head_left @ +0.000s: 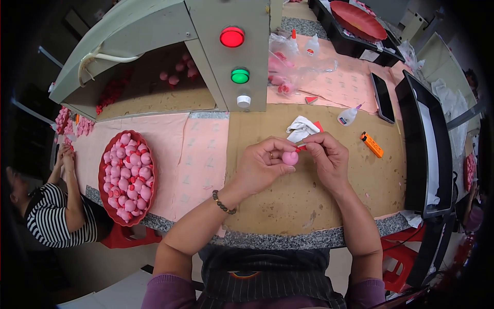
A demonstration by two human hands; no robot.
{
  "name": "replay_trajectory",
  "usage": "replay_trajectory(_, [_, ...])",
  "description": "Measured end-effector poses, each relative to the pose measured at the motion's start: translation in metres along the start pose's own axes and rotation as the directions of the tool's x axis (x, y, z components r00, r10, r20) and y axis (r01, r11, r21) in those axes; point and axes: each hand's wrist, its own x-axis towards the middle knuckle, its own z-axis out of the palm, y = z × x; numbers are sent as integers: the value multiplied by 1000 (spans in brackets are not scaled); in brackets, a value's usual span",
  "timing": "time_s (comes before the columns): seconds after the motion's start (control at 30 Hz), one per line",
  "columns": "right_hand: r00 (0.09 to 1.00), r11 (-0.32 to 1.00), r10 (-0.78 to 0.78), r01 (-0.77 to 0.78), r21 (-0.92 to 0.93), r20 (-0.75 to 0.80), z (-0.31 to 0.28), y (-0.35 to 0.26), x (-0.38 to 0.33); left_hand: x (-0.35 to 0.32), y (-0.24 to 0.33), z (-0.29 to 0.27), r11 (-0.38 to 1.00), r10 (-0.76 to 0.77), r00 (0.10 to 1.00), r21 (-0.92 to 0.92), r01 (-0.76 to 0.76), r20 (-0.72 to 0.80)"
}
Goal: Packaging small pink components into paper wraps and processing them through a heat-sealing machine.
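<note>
Over the brown board [257, 206], my left hand [262, 164] is closed on a small pink ball-shaped piece [290, 157] with a red part at its top. The fingers of my right hand [328, 156] pinch a small object at that red part; it looks thin and pale, but its kind is too small to make out. Just beyond my fingertips lie a crumpled white cloth [301, 127] and a bit of red material [319, 126]. To the right are a small glue bottle [348, 116] with a purple tip and an orange utility knife or lighter [371, 144].
A red scalloped tray [101, 180] heaped with pink pieces stands at left. Ahead rises a grey machine [226, 20] with red and green lights. A black bin [419, 154] and a phone [382, 98] are at right. A person in stripes [62, 216] sits at far left.
</note>
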Motion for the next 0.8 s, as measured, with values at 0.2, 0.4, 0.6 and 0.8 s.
replay_trajectory(0.2, [999,999,-37,37,-1,6,0,1,0,0,0,0,1000,-12,1000,-12,12,-16])
replay_trajectory(0.4, [997,997,-71,72,-29,20,9,-10,-3,1,1,-1,997,-69,996,23,70,-53])
replay_trajectory(0.6, [928,820,-288,366,-439,235,4,1,8,0,5,3,997,-71,997,28,72,-41])
replay_trajectory(0.8, [980,977,-196,193,-90,-26,5,-1,-6,1,2,1,995,-61,998,75,62,-15])
